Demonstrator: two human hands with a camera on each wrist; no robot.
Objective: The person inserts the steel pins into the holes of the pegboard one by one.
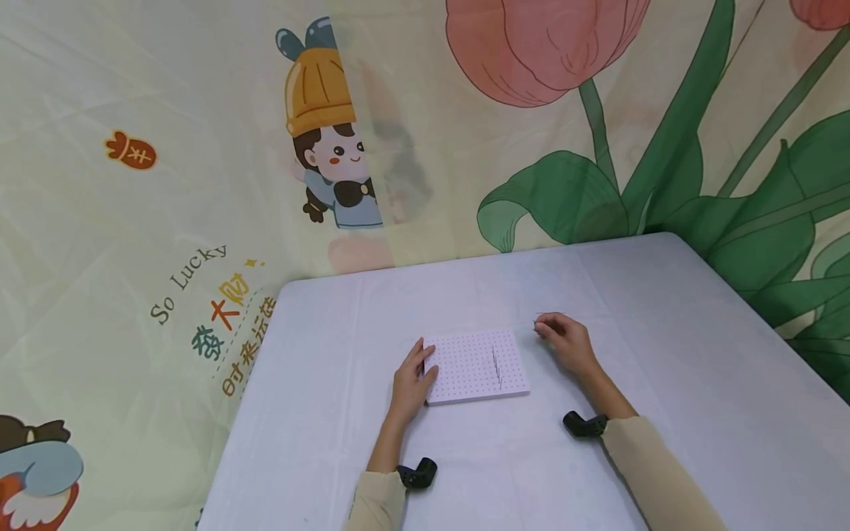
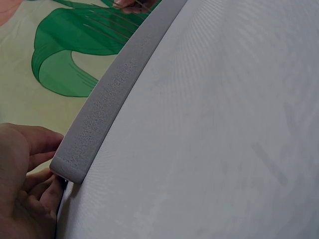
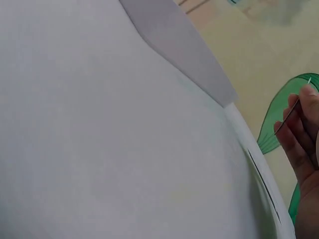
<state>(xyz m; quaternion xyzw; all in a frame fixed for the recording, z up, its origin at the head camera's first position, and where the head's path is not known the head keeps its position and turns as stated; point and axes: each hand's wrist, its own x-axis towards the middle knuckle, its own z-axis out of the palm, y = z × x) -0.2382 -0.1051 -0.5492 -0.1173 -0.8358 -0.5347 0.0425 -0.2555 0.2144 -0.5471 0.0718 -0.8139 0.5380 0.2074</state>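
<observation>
A pale lilac pegboard (image 1: 465, 369) with a grid of small holes lies on the white table. Several thin dark sticks (image 1: 495, 361) stand in a column in its right part. At the board's left edge my left hand (image 1: 410, 380) grips it; in the left wrist view, fingers sit above and below the corner of its thick side (image 2: 107, 102). Off the board's right side, my right hand (image 1: 564, 341) pinches a thin dark stick (image 3: 287, 118) between thumb and fingertips. Close by that hand, another thin stick (image 3: 264, 184) lies on the tabletop.
The white-covered table (image 1: 358, 317) extends around the board, its back edge meeting a printed cloth backdrop (image 1: 425, 147) with tulips and cartoon figures. A black wrist camera (image 1: 418, 473) is on the left wrist and another black camera (image 1: 584, 424) on the right.
</observation>
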